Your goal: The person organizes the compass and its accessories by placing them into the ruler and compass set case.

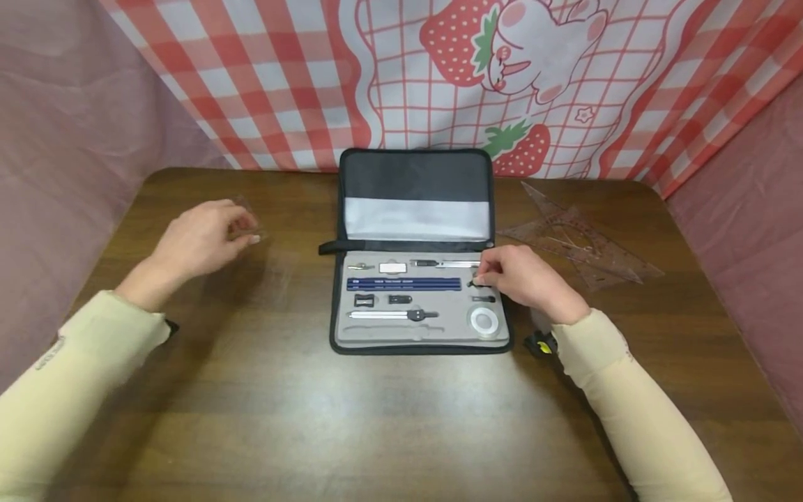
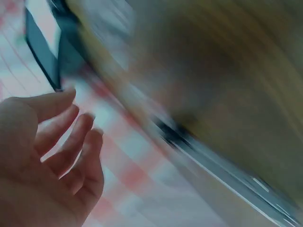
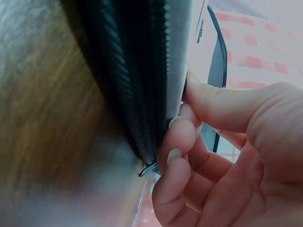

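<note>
A zippered drawing-instrument case (image 1: pixel 417 150) lies unfolded in mid-table. My right hand (image 1: pixel 523 279) is over the right side of its grey tray (image 1: pixel 383 338), thumb and fingertips pinching a small black piece (image 1: pixel 479 282), mostly hidden, its kind unclear. Blue pencils (image 1: pixel 404 284), a compass (image 1: pixel 392 315), a white eraser (image 1: pixel 392 268), a sharpener (image 1: pixel 364 300) and a round white disc (image 1: pixel 484 321) sit in the tray. Left of the case, my left hand (image 1: pixel 201 237) hovers above the table with loosely bent fingers; the left wrist view shows nothing in it.
Clear set squares (image 1: pixel 602 254) overlap on the table at right. Faint transparent plastic (image 1: pixel 276 279) lies between my left hand and the case. A black strap (image 1: pixel 332 247) sticks out from the case's left side. A checked strawberry cloth (image 1: pixel 282 84) hangs behind the table.
</note>
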A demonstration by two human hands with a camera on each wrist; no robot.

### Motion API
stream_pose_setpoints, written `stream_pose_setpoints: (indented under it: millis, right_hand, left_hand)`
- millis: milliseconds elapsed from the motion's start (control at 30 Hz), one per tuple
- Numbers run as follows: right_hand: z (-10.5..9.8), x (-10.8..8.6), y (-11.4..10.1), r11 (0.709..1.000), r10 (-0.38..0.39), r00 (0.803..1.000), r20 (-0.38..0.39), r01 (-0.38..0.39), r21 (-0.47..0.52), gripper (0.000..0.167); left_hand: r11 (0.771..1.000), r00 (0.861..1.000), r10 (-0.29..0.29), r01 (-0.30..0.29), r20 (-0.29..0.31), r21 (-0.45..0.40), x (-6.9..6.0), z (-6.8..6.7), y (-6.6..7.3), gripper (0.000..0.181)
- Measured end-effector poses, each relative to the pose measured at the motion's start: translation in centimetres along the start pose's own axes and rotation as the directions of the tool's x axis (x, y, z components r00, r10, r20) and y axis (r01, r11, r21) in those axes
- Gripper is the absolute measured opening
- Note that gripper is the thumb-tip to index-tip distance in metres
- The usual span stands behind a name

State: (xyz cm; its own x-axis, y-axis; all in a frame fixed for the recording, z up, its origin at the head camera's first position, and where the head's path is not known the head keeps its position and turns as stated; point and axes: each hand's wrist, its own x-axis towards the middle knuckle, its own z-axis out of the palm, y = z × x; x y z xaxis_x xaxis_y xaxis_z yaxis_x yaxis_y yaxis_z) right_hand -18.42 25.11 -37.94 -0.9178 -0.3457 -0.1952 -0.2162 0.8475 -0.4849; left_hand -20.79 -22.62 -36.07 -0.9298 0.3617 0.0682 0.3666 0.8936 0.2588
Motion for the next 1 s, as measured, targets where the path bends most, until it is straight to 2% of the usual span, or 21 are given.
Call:
stream_pose_setpoints:
  millis: [100, 200, 300, 400, 633, 733, 833, 933, 1000]
  right_hand:
    - [0.0, 0.0, 0.1, 1.0, -0.007, 1.0, 0.006, 0.007, 0.0, 0.009]
    - [0.0, -0.1, 0.2, 1.0, -0.011, 1.0, 0.008, 0.011, -0.003, 0.009]
    - [0.0, 0.0, 0.3, 1.0, -0.012, 1.0, 0.007, 0.012, -0.009, 0.009]
    - [0.1, 0.0, 0.3, 1.0, -0.016, 1.0, 0.006, 0.016, -0.008, 0.009]
    - [0.3, 0.2, 0.2, 1.0, -0.017, 1.0, 0.011, 0.017, -0.007, 0.01]
    - [0.2, 0.2, 0.2, 1.0, -0.017, 1.0, 0.015, 0.017, -0.004, 0.01]
    - [0.1, 0.1, 0.1, 1.0, -0.027, 1.0, 0.012, 0.027, -0.002, 0.009]
    - [0.0, 0.1, 0.1, 1.0, -0.03, 1.0, 0.007, 0.03, -0.005, 0.009]
    - [-0.1, 0.1, 0.1, 0.999, -0.034, 0.999, 0.006, 0.034, -0.005, 0.009]
  left_hand:
    - [0.994, 0.99, -0.097, 0.102, 0.101, -0.036, -0.6, -0.7, -3.5, 0.039]
    - [0.987, 0.974, -0.142, 0.154, 0.176, -0.056, -1.1, -0.7, -6.0, 0.049]
    - [0.982, 0.959, -0.161, 0.18, 0.235, -0.062, -1.5, -0.5, -7.5, 0.048]
    - [0.979, 0.947, -0.177, 0.198, 0.268, -0.055, -1.9, -0.2, -8.1, 0.04]
    - [0.982, 0.945, -0.165, 0.185, 0.282, -0.046, -2.3, -0.1, -8.1, 0.028]
    - [0.984, 0.95, -0.155, 0.173, 0.27, -0.045, -2.3, -0.3, -7.6, 0.027]
    - [0.986, 0.963, -0.145, 0.16, 0.227, -0.052, -2.3, -0.5, -6.3, 0.026]
    - [0.99, 0.982, -0.114, 0.125, 0.153, -0.066, -2.1, -0.7, -4.3, 0.022]
    - [0.991, 0.989, -0.09, 0.101, 0.12, -0.086, -1.9, -0.8, -2.7, 0.019]
